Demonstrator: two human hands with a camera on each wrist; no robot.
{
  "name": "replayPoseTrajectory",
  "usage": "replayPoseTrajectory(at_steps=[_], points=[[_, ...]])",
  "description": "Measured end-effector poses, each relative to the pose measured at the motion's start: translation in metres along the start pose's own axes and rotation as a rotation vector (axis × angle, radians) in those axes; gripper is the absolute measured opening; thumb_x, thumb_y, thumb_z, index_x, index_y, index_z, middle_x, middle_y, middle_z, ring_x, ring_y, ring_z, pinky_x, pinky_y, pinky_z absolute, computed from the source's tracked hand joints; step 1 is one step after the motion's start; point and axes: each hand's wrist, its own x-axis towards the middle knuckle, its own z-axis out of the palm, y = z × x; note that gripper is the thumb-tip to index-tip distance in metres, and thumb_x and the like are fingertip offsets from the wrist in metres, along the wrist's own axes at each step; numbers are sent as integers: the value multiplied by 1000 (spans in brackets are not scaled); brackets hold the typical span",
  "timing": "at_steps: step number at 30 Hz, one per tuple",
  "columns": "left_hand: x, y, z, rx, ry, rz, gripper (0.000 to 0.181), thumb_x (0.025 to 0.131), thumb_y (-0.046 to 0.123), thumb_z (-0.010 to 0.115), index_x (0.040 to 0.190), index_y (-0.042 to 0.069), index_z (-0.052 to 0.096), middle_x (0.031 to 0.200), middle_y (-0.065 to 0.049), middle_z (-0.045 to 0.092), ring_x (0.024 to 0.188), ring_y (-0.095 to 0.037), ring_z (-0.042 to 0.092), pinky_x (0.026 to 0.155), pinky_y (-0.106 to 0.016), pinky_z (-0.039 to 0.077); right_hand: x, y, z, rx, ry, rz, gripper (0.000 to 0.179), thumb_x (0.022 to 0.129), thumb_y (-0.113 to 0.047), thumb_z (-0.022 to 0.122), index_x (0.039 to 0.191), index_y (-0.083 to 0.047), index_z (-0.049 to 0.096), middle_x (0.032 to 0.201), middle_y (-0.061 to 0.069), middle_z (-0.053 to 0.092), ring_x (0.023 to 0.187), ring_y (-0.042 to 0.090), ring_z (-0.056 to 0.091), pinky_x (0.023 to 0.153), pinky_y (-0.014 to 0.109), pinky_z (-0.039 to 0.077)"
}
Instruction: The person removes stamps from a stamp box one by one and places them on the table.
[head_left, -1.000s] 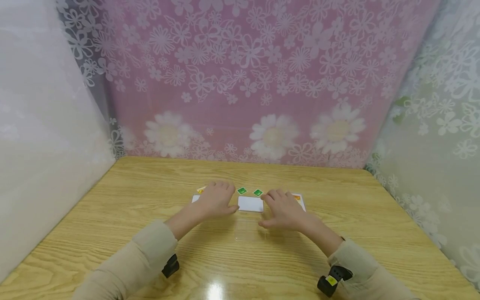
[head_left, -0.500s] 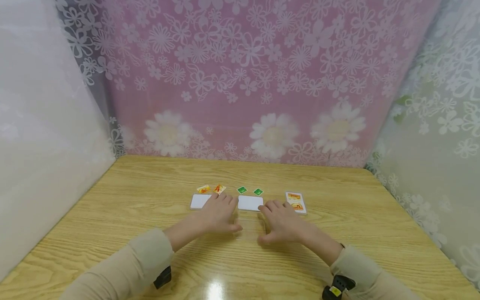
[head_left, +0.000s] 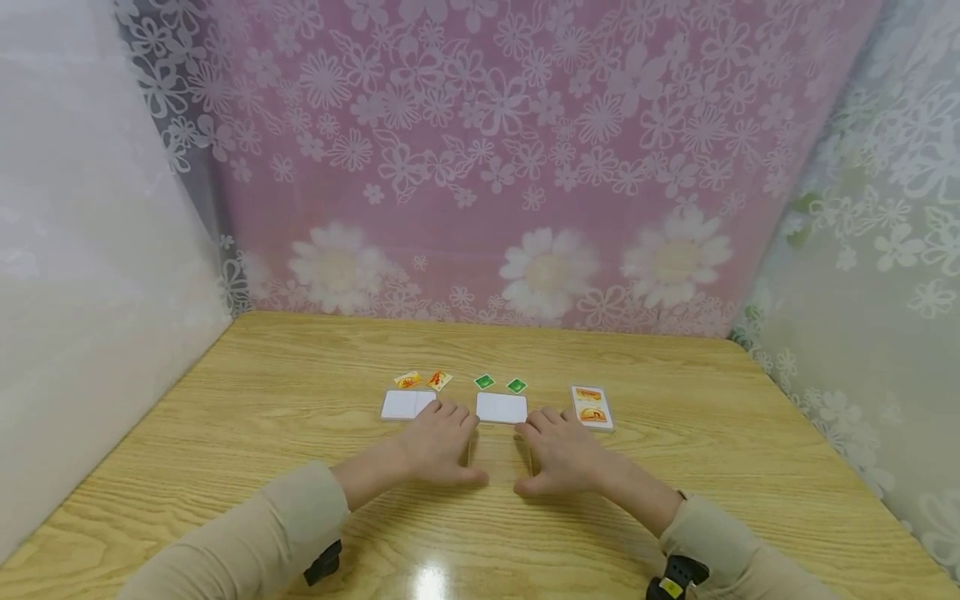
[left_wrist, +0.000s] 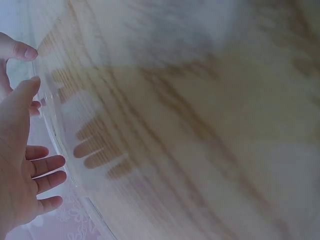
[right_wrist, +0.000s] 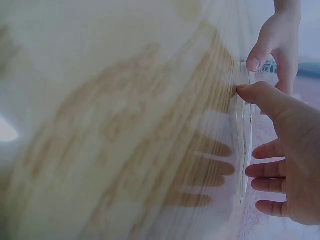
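In the head view, a thin clear rectangular piece lies on the wooden table between both hands, barely visible against the grain. My left hand rests along its left edge, palm down, with fingers loosely extended and thumb toward the middle. Mirroring it, my right hand lies along the right edge. Both wrist views show straight, spread fingers, with thumb tips close to the table surface. Just beyond the fingertips lies a white card. Another white card is partly covered by the left fingers.
Behind the white cards lie two green diamond-shaped tiles and two orange-yellow picture tiles. A card with two orange pictures sits beyond the right hand. Floral curtains enclose the wooden table at the back and sides.
Both hands have drawn back toward the body, to the sides of the clear piece. The left white card, an orange picture tile and the right picture card are now more exposed.
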Motion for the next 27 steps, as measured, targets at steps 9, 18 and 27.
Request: replayPoseTrajectory(at_steps=[9,18,27], points=[[1,2,2,10,-53,51,78,84,70,41,126,5,49,126,-9,50,116,-24,44,95,-40,35,-1,4,6,6,9,-36,66,76,-58,59,117,-6,57,110,6,52,104,24,46,79,39,38],[4,2,3,33,-51,64,70,85,68,41,119,7,53,122,-7,52,114,-23,44,97,-41,34,0,5,5,8,5,-57,55,77,-57,60,107,-10,58,101,2,50,94,21,45,72,34,36],[7,0,5,21,-46,72,67,84,68,42,113,9,55,114,-5,52,109,-22,45,97,-40,32,2,6,3,72,-20,-62,51,80,-52,62,108,-10,57,104,2,50,99,21,45,77,37,39]])
